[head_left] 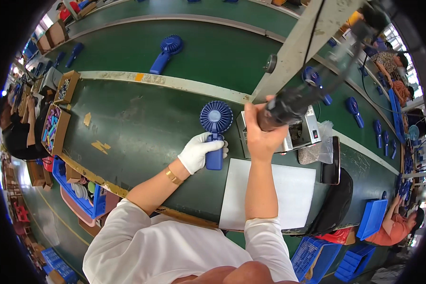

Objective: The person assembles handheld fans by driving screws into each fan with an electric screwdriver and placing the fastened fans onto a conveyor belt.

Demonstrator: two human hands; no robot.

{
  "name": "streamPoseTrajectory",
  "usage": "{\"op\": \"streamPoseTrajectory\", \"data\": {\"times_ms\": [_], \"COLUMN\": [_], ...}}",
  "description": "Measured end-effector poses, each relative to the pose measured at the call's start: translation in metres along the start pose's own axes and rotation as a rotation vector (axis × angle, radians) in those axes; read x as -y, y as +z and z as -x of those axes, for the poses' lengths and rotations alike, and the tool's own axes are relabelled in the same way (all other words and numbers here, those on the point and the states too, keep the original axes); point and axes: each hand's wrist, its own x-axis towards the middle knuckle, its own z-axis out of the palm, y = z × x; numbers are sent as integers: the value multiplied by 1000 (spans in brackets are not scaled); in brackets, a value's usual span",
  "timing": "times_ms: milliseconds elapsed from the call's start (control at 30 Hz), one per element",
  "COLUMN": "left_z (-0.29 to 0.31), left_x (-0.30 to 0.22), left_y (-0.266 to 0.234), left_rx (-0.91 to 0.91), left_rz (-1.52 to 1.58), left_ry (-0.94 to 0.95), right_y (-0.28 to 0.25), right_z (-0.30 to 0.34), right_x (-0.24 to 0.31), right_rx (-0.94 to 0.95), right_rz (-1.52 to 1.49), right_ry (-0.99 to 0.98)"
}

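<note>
My left hand [194,152], in a white glove, is closed round the handle of a blue handheld fan [216,117]. The fan's round, ribbed head points away from me over the green bench. To its right, my bare right hand [264,135] grips a black electric screwdriver [291,106], smeared by motion, with a cord running up from it. The screwdriver's tip is not clearly visible. Behind that hand stands a metal box machine [312,128] with a red switch, partly hidden by the hand and tool.
A white foam sheet [288,194] lies under my right forearm. Beside it are a clear plastic bag [324,142], a phone [331,163] and a black bag [333,203]. A slanted metal post [288,57] rises beyond. Blue fans [161,59] lie on the green conveyor [213,52]. Small-parts boxes [57,128] stand left.
</note>
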Motion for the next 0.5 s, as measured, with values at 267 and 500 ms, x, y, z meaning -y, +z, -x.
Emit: {"op": "streamPoseTrajectory", "data": {"times_ms": [267,500], "left_z": [-1,0], "left_x": [8,8], "left_y": [-1,0], "left_rx": [19,16], "left_rz": [59,26], "left_ry": [51,38], "right_y": [-7,-4], "right_z": [-7,-2], "right_x": [21,16], "right_rx": [9,-57], "right_rz": [-249,-126], "right_ry": [163,90]}}
